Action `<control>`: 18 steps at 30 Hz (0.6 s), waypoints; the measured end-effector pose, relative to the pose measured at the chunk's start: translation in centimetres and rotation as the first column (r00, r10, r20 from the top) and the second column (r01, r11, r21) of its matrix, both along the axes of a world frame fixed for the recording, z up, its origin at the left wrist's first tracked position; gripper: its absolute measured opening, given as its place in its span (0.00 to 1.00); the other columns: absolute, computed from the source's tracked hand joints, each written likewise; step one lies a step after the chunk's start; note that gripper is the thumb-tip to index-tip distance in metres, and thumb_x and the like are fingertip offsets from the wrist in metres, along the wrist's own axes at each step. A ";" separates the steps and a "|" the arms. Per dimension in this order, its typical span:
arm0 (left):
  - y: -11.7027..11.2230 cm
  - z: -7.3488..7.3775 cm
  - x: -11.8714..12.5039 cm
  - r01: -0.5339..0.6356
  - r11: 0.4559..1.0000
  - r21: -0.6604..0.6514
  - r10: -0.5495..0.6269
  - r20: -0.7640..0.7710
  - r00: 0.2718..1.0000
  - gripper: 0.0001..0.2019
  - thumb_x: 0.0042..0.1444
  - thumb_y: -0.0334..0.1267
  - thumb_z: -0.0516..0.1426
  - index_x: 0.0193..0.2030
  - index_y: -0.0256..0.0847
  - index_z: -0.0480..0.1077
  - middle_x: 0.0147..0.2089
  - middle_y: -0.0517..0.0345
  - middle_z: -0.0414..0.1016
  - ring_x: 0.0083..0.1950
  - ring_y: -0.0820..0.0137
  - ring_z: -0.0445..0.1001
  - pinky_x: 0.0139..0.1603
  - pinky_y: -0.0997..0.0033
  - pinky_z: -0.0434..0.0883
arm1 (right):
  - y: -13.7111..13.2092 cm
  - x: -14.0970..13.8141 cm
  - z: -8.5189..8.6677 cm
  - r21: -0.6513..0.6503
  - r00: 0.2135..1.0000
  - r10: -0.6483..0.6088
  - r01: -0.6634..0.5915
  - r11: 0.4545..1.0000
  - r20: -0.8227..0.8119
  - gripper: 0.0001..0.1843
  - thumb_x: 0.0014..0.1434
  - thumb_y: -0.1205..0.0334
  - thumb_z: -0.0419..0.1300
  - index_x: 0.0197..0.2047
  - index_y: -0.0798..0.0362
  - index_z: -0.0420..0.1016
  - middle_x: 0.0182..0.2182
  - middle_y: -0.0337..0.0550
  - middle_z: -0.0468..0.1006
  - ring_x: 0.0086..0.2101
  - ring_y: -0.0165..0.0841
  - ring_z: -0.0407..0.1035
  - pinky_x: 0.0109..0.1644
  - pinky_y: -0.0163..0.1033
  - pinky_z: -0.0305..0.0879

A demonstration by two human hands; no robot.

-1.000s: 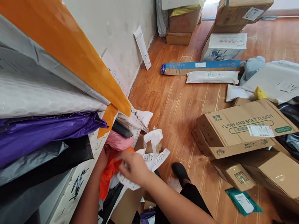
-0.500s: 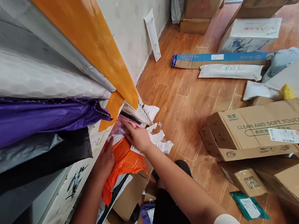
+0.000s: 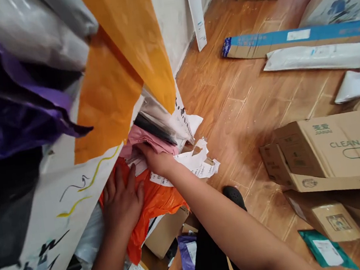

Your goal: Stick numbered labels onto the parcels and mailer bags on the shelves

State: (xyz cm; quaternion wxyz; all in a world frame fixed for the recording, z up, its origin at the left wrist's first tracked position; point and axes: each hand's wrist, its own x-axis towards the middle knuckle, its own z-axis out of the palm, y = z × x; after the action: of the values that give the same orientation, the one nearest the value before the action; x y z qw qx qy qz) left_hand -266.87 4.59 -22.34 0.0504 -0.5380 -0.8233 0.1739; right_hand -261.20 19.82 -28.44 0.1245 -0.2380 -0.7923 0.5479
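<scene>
My left hand (image 3: pixel 121 201) lies flat with fingers spread on an orange plastic parcel (image 3: pixel 157 199) wedged low in a stack of soft mail bags. My right hand (image 3: pixel 155 160) reaches in just above it, fingers closed around a strip of white printed paper labels (image 3: pixel 196 163) and pushed under a pink parcel (image 3: pixel 147 139). A black bag (image 3: pixel 153 127) lies on top of the pink one.
Purple (image 3: pixel 6 112), orange (image 3: pixel 123 50) and white printed (image 3: pixel 54 211) mail bags hang over from the left. Cardboard boxes (image 3: pixel 333 151) stand on the wooden floor at right, a long blue box (image 3: pixel 286 38) and white bags behind. Small boxes (image 3: pixel 165 231) and my black shoe (image 3: pixel 233 194) are below.
The camera has dipped down and closer to the stack. My right hand moved from the orange parcel up under the pink one; my left hand slid flat onto the orange parcel.
</scene>
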 end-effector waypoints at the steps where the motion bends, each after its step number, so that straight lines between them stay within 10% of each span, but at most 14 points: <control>1: -0.2 0.1 0.1 -0.008 1.000 -0.002 0.008 0.000 1.000 0.25 0.65 0.41 0.48 0.65 0.32 0.65 0.69 0.27 0.56 0.70 0.37 0.52 0.64 0.38 0.59 | 0.1 0.0 0.1 -0.014 1.000 -0.016 0.016 1.000 0.011 0.30 0.60 0.73 0.55 0.64 0.43 0.62 0.63 0.44 0.68 0.63 0.42 0.60 0.68 0.53 0.55; 11: -0.6 0.0 0.5 -0.042 0.999 -0.027 0.043 0.017 0.999 0.24 0.63 0.41 0.50 0.63 0.31 0.67 0.68 0.27 0.57 0.70 0.36 0.52 0.65 0.38 0.58 | 0.0 -0.9 0.8 -0.222 0.999 -0.023 0.015 0.975 -0.035 0.22 0.58 0.76 0.53 0.53 0.52 0.73 0.52 0.44 0.77 0.54 0.40 0.70 0.60 0.49 0.66; 18: -0.4 -0.1 0.6 -0.076 0.996 -0.047 0.077 0.038 0.996 0.24 0.63 0.41 0.51 0.63 0.33 0.67 0.69 0.29 0.56 0.71 0.37 0.50 0.65 0.37 0.57 | -0.7 -2.1 -0.4 -0.120 0.999 0.036 -0.037 0.992 -0.006 0.25 0.59 0.74 0.54 0.58 0.51 0.68 0.64 0.49 0.66 0.66 0.45 0.53 0.70 0.55 0.48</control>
State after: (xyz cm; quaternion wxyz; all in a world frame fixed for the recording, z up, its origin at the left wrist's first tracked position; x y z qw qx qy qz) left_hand -266.27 4.15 -22.42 0.0151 -0.5104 -0.8399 0.1838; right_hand -263.35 19.10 -28.83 0.1016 -0.2294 -0.7619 0.5971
